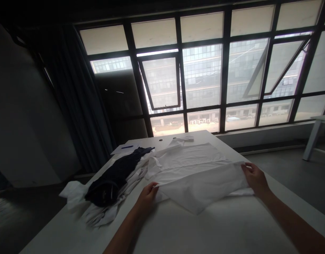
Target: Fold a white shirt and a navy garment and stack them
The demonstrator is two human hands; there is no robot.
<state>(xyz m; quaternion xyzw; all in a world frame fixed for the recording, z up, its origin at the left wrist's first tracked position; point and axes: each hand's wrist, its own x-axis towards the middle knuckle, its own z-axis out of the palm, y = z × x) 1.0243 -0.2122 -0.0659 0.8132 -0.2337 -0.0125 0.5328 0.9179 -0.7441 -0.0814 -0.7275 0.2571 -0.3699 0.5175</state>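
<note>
A white shirt (189, 155) lies spread over the white table, one sleeve stretching toward the far edge. My left hand (147, 195) pinches the near panel of it at the left. At the right end of the same panel, my right hand (255, 179) grips the cloth between thumb and fingers. Between both hands the fabric is lifted and pulled fairly taut, and a loose corner hangs toward me. The far part of the shirt rests flat, with some wrinkles.
Left of the shirt, dark clothing (109, 180) lies on a pile of pale garments (104, 213). Behind it are paper sheets (116, 149) with a blue pen (127, 146). The white table (218, 233) ends before a window wall. Another table (311, 137) stands far right.
</note>
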